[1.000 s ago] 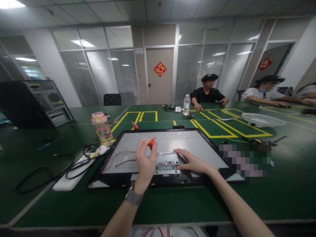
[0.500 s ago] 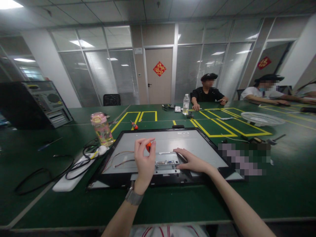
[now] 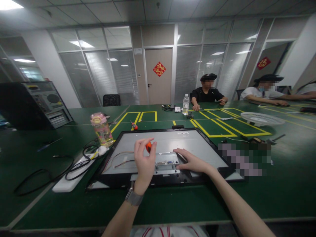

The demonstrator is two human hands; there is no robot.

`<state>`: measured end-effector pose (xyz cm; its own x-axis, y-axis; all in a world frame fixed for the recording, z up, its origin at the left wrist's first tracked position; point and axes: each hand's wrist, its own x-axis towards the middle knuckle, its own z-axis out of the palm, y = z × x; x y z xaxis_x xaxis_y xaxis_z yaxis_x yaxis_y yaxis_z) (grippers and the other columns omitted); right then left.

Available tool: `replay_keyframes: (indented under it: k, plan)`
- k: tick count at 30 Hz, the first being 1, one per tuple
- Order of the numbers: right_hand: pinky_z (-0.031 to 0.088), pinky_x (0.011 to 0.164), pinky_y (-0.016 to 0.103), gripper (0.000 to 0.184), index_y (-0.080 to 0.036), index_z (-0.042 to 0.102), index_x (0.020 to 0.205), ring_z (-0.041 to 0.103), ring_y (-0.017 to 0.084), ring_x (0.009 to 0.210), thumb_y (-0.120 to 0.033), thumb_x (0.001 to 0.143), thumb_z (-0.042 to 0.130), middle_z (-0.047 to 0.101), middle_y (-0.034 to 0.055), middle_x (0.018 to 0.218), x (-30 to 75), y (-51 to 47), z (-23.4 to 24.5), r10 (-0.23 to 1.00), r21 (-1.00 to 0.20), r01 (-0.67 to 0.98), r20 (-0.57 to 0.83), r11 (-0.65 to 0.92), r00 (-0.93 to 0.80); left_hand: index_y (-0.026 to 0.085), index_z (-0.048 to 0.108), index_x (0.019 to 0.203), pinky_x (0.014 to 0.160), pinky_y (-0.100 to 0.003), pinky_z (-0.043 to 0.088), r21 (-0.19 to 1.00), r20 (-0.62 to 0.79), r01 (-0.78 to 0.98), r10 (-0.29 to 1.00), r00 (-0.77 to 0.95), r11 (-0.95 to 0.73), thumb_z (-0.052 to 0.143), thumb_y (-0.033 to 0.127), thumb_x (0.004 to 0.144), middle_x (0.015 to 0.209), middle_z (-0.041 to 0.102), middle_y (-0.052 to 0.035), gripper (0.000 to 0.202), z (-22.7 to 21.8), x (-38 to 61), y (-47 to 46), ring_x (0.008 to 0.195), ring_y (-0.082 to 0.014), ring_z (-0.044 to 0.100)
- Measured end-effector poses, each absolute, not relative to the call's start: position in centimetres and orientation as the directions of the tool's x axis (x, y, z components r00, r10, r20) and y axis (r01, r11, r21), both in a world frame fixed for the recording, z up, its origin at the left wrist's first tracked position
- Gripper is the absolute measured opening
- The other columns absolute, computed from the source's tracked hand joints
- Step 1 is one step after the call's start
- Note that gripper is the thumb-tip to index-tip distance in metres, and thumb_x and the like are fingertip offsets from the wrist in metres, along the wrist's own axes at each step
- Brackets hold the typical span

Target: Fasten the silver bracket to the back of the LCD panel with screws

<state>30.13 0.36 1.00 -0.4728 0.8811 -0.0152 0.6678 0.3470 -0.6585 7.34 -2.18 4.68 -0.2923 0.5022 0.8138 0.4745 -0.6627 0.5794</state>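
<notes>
A monitor panel (image 3: pixel 197 144) lies face down on the green table, its grey metal back up inside a black frame. My left hand (image 3: pixel 144 163) is closed round the orange handle of a screwdriver (image 3: pixel 148 146), held upright over the small metal board cover (image 3: pixel 166 163) near the panel's front edge. My right hand (image 3: pixel 191 160) lies flat on the panel just right of that cover, fingers stretched out and touching it. Thin wires (image 3: pixel 120 158) run across the panel to the left of my left hand.
A pink-lidded bottle (image 3: pixel 101 129), black cables (image 3: pixel 61 168) and a white power strip (image 3: pixel 74 174) lie to the left. A computer case (image 3: pixel 37 103) stands far left. A second screwdriver (image 3: pixel 134 125) lies behind the panel. Two seated people, a water bottle (image 3: pixel 186 104) and a fan grille (image 3: pixel 261 118) are beyond.
My left hand's fingers have shifted on the orange handle, turning it slightly. My right hand has stayed on the panel.
</notes>
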Motion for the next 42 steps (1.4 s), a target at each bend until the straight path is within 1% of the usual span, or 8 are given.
replay_keyframes:
  k: [8,11,14,20,25,32,38,42]
  plan:
    - [0.018,0.119,0.048,0.08,-0.017,0.04,0.144,0.024,0.031,0.144,-0.05,0.077,0.068,0.034,0.013,0.154,30.32,0.59,0.51,0.875,-0.653,0.658,0.015,0.375,-0.484,0.02,0.063,0.115,0.095,-0.036,0.045,0.624,0.779,0.358,0.59,-0.214,-0.694,0.039,0.022,0.096,0.112,0.064,-0.009,0.031,4.46,7.19,-2.08,0.109,-0.0207,0.058]
    - [0.018,0.119,0.048,0.079,-0.018,0.04,0.144,0.024,0.031,0.144,-0.049,0.077,0.068,0.034,0.0126,0.154,30.32,0.56,0.52,0.876,-0.655,0.659,0.007,0.369,-0.483,0.021,0.062,0.116,0.091,-0.034,0.046,0.657,0.75,0.375,0.616,-0.24,-0.654,0.048,0.023,0.094,0.106,0.067,-0.0073,0.026,4.43,7.3,-1.9,0.101,-0.0193,0.061]
    - [0.017,0.119,0.048,0.079,-0.017,0.039,0.144,0.023,0.031,0.145,-0.049,0.077,0.068,0.034,0.0127,0.154,30.23,0.43,0.71,0.879,-0.656,0.667,-0.01,0.353,-0.476,0.02,0.066,0.103,0.084,-0.032,0.046,0.591,0.802,0.453,0.545,-0.244,-0.668,0.06,0.024,0.088,0.093,0.063,-0.0045,0.016,4.54,7.26,-1.9,0.089,-0.0181,0.06]
    - [0.018,0.119,0.05,0.077,-0.022,0.041,0.144,0.023,0.031,0.145,-0.049,0.077,0.068,0.036,0.0096,0.153,30.19,0.41,0.84,0.878,-0.655,0.661,0.006,0.366,-0.479,0.02,0.068,0.096,0.074,-0.029,0.047,0.585,0.807,0.441,0.54,-0.238,-0.68,0.047,0.026,0.094,0.087,0.055,-0.0039,0.023,4.64,7.08,-2.32,0.079,-0.0164,0.055]
    - [0.019,0.119,0.05,0.078,-0.022,0.04,0.144,0.023,0.031,0.145,-0.049,0.077,0.068,0.036,0.0099,0.154,30.26,0.49,0.69,0.879,-0.653,0.666,-0.002,0.36,-0.477,0.021,0.07,0.095,0.072,-0.028,0.047,0.582,0.81,0.454,0.529,-0.251,-0.675,0.057,0.028,0.09,0.084,0.05,-0.0017,0.016,4.67,7.27,-2.14,0.074,-0.0143,0.052]
    - [0.019,0.119,0.05,0.078,-0.024,0.04,0.144,0.024,0.031,0.144,-0.05,0.076,0.069,0.035,0.0092,0.154,30.34,0.5,0.59,0.88,-0.656,0.662,0.004,0.361,-0.476,0.021,0.059,0.116,0.078,-0.03,0.047,0.666,0.742,0.34,0.637,-0.209,-0.664,0.036,0.027,0.099,0.093,0.062,-0.0054,0.03,4.22,7.29,-2.16,0.085,-0.0167,0.058]
    - [0.018,0.119,0.049,0.079,-0.021,0.04,0.144,0.024,0.031,0.144,-0.052,0.076,0.068,0.036,0.011,0.153,30.46,0.73,0.14,0.875,-0.653,0.654,0.028,0.382,-0.483,0.021,0.068,0.093,0.08,-0.03,0.047,0.582,0.808,0.404,0.555,-0.195,-0.706,0.051,0.03,0.093,0.091,0.056,-0.0041,0.019,4.58,7.29,-2.35,0.087,-0.0174,0.058]
    - [0.018,0.119,0.05,0.079,-0.022,0.04,0.144,0.024,0.031,0.144,-0.053,0.076,0.068,0.036,0.0104,0.153,30.4,0.78,0.13,0.874,-0.654,0.654,0.024,0.38,-0.484,0.02,0.067,0.093,0.076,-0.03,0.048,0.569,0.819,0.437,0.528,-0.225,-0.697,0.05,0.032,0.094,0.088,0.055,-0.0043,0.021,4.73,7.39,-2.34,0.083,-0.0172,0.057]
